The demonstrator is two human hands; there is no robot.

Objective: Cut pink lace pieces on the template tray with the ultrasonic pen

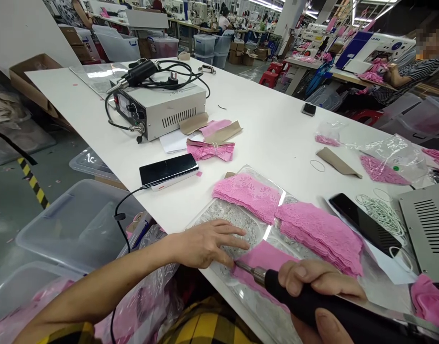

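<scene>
My right hand [323, 296] is wrapped round a thick black-handled tool with a metal tip [305, 306]. Its narrow point rests at the left end of a flat pink fabric piece [264, 258]. My left hand [208, 243] lies with fingers stretched out over a clear patterned plate [223, 212], its thumb close to the tool's point. Whether the thumb touches the fabric I cannot tell. Just beyond the hands, two piles of pink lace pieces, a left pile [246, 193] and a right pile [322, 231], lie on the plate. The tool partly covers the flat piece.
Farther back stands a grey control box [169, 110] with a similar black tool [142, 74] on top. A phone [168, 171] lies left; another black phone [366, 222] lies right beside pale elastic bands [380, 215]. Plastic bins [79, 224] crowd the table's left side. A person [409, 81] sits far right.
</scene>
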